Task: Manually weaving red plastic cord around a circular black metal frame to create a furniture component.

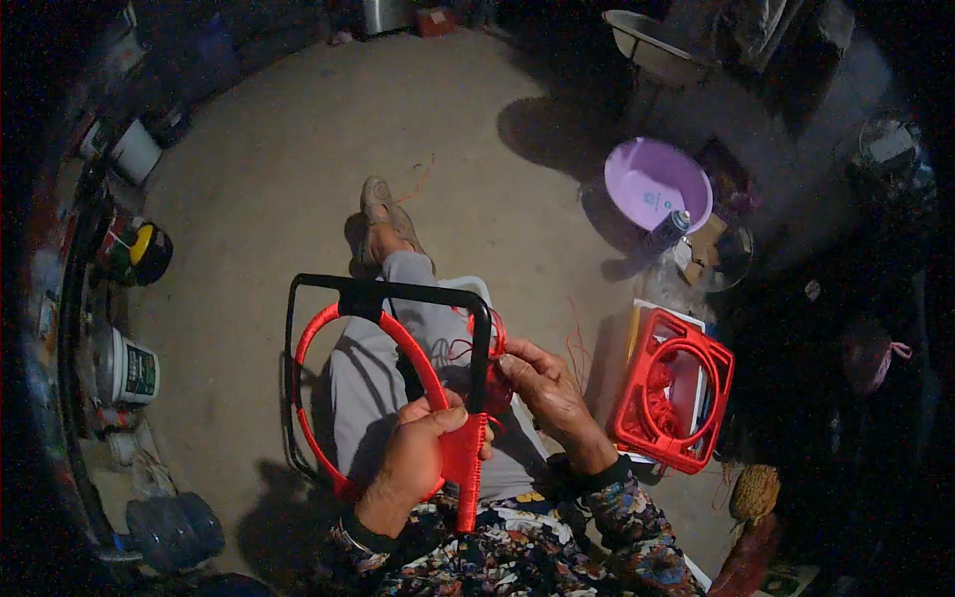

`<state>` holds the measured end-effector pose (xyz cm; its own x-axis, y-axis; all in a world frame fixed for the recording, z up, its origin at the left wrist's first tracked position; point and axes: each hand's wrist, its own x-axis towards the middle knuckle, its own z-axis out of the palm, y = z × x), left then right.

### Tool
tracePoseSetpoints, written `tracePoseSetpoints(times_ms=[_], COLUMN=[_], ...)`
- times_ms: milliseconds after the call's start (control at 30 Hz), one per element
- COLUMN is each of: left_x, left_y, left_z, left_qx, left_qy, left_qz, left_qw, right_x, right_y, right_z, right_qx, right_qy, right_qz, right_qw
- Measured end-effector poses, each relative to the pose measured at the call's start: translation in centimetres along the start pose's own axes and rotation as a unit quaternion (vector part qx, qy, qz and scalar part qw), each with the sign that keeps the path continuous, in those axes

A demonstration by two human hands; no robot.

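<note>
A black rectangular frame (398, 290) with a ring (423, 370) inside it lies over my lap. Red cord is wound tightly round much of the ring and over the frame's lower right part (468, 488). My left hand (410, 456) is closed round the ring beside that wrapped corner. At the frame's right bar, the thumb and fingers of my right hand (547, 391) are pinched together on red cord (499, 333). Loose loops of the cord hang by the bar, and a red bundle shows partly behind it.
To the right, a similar red frame (718, 383) rests on a box holding red cord. Beyond it stand a spray can (672, 225) and a purple basin (622, 179). Buckets (137, 370) line the left side, with a large clear bottle (179, 530) lying near me.
</note>
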<state>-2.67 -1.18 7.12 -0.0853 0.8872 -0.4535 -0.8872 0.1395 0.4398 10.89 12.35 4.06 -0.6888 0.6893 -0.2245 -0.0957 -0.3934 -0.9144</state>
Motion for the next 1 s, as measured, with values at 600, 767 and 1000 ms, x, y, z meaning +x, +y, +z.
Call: tracePoseSetpoints(times_ms=[600, 767, 1000], left_x=[0.4, -0.1, -0.6], left_y=[-0.2, 0.2, 0.3], left_z=[0.9, 0.7, 0.1], left_qx=[0.04, 0.048, 0.048], left_qy=[0.046, 0.035, 0.007], left_qz=[0.001, 0.003, 0.006], left_qw=[0.998, 0.998, 0.999], right_x=[0.2, -0.8, -3.8], right_y=[0.5, -0.3, -3.4], right_z=[2.4, -1.8, -6.0], right_qx=[0.254, 0.316, 0.317], right_qy=[0.059, 0.111, 0.143], right_qz=[0.049, 0.09, -0.043], right_qw=[0.964, 0.938, 0.936])
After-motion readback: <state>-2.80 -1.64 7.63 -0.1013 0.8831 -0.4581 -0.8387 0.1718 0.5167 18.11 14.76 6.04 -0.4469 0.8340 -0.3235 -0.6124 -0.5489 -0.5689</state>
